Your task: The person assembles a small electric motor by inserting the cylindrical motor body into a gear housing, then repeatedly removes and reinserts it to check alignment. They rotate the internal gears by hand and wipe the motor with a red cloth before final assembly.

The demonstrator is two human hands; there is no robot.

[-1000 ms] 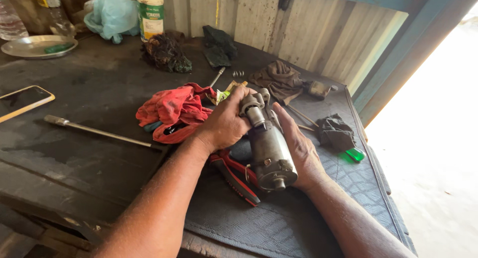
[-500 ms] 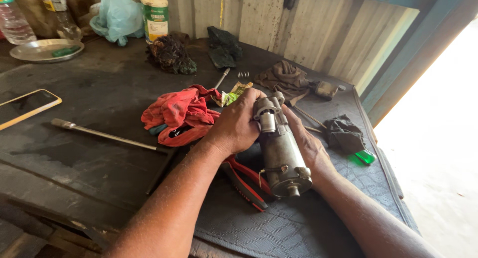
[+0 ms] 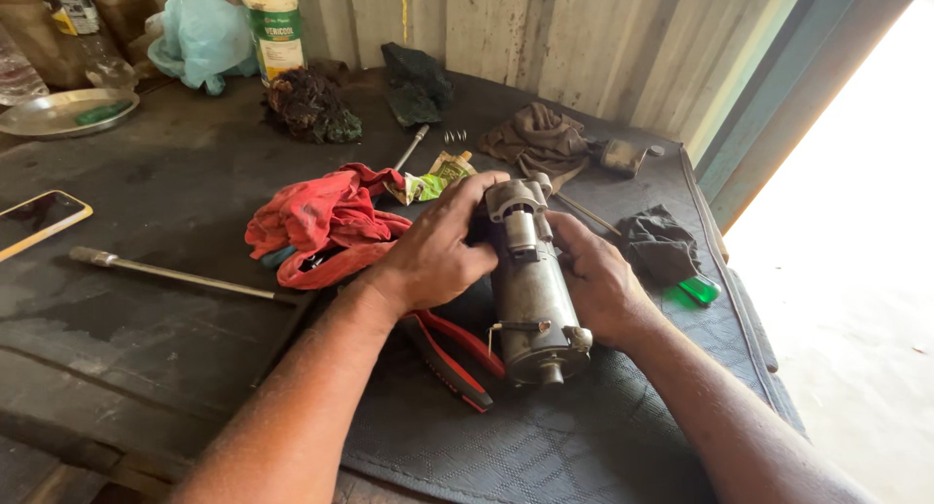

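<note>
Head view: hands hold starter motor lengthwise (shaft toward camera).

Both hands, left hand, right hand, gripping grey starter motor, red-handled pliers beneath, red rag beside

We have one view only, from the head, looking steeply down and forward over the dark desk. It sits near, with both forearms rising from the near edge. The far side meets a corrugated wall; at right we see bright ground beyond the desk's edge.
</note>
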